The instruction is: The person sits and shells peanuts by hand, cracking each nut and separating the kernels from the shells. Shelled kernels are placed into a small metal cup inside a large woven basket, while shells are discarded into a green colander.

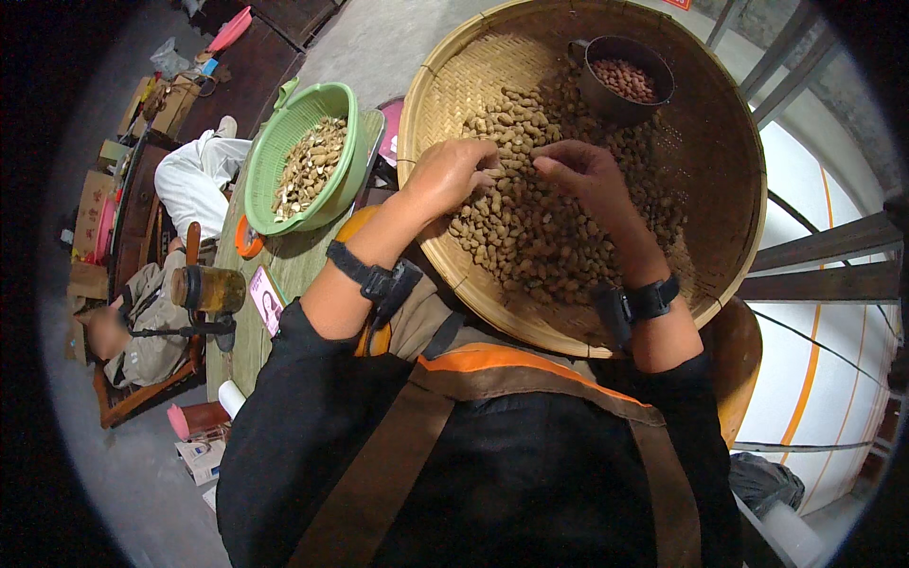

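A large round woven bamboo tray [454, 78] lies across the lap, with a broad heap of unshelled peanuts [525, 220] in it. Over the heap's upper left part is my left hand [454, 170], fingers curled; whether a peanut is between them cannot be told. My right hand [586, 170] is just to its right, thumb and forefinger close together over the peanuts, and its grip is also unclear. A dark metal mug [614, 110] of shelled reddish peanuts [625, 79] stands in the tray's upper right part. The hands do not touch each other.
To the left, a green plastic basin [348, 156] of peanut shells [312, 167] stands on a wooden table [241, 277]. Nearby are an orange tape roll [248, 238], a lidded glass jar [213, 289] and a pink card [268, 299]. Another person [153, 312] sits beyond the table. Metal bars [827, 280] are at right.
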Motion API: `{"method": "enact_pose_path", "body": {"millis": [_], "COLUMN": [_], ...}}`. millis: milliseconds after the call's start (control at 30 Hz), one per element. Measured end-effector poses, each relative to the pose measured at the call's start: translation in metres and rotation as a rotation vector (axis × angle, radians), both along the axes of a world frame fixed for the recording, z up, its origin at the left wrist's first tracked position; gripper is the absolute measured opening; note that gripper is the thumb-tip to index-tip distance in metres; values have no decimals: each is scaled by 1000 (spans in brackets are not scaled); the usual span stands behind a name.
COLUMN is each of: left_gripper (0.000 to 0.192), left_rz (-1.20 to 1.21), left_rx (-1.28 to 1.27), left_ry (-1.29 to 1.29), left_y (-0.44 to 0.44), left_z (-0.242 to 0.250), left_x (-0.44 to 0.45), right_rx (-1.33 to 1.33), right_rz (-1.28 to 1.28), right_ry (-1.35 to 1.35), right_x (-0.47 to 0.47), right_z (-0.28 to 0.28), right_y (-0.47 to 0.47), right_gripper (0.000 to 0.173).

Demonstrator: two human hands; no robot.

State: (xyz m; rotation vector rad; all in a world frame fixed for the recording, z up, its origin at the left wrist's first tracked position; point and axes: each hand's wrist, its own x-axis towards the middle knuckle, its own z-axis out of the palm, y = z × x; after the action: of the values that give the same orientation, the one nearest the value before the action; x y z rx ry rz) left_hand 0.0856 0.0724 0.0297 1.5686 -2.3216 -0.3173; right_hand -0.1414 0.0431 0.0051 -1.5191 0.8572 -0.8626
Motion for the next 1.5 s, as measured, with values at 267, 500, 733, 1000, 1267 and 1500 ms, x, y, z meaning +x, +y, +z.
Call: {"method": "enact_pose_path", "body": {"millis": [267, 500, 733, 1000, 1267, 1500], "left_gripper": [25, 19, 17, 16, 18, 17], "left_rz": [-96, 192, 97, 131, 118, 163], "left_rx": [127, 409, 178, 122, 135, 290], "left_ry": [535, 1167, 1202, 1024, 981, 1050], "left_y": [7, 14, 12, 18, 17, 15], "left_z": [36, 19, 10, 2, -1, 2], "left_x": [-23, -35, -38, -41, -39, -31], "right_rx": [109, 98, 45, -54, -96, -215], "right_rz": [123, -16, -57, 75, 186, 105], "right_ry": [-178, -254, -263, -285, -251, -187], "right_x": [4, 9, 12, 20, 14, 20], "right_z": [0, 8, 6, 3, 7, 1], "right_y": [8, 15, 14, 18, 16, 19], "right_gripper": [24, 20, 31, 49, 44, 43]}}
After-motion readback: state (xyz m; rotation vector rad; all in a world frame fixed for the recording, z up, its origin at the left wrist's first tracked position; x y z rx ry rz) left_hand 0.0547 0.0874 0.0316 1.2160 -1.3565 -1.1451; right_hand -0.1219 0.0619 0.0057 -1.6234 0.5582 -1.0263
